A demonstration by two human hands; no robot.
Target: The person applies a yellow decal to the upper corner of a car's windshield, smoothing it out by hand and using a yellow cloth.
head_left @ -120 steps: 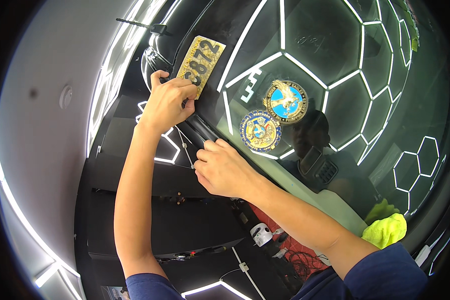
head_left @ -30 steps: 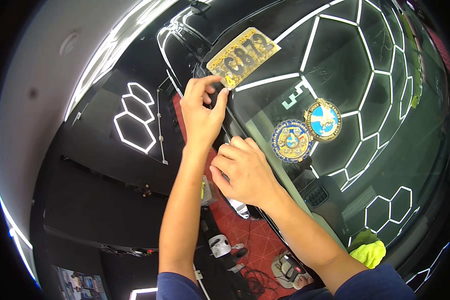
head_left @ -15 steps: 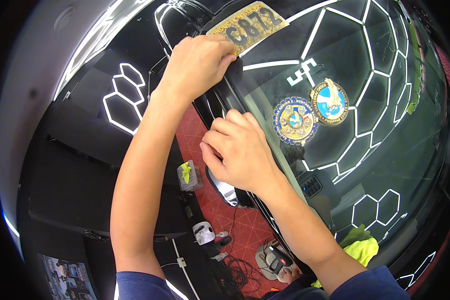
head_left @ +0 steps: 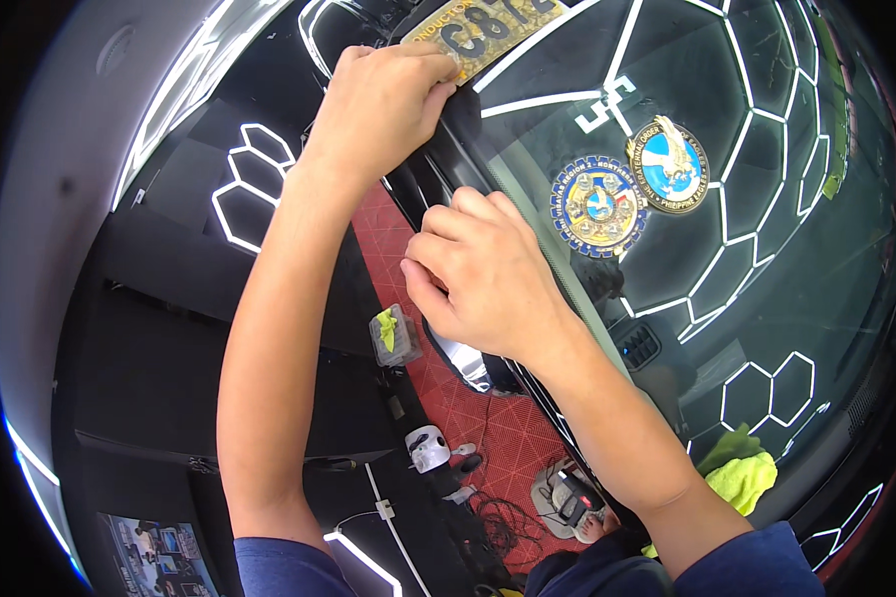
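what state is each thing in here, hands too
left hand: fingertips at a corner of the sticker; pinching or pressing, cannot tell
right hand: loosely curled, grip hidden
gold sticker: partly out of frame, corner covered by fingers
round eagle emblem: facing out, on the windshield
gear-edged round emblem: facing out, beside the eagle emblem
yellow-green cloth: crumpled
hexagonal wall lights: lit
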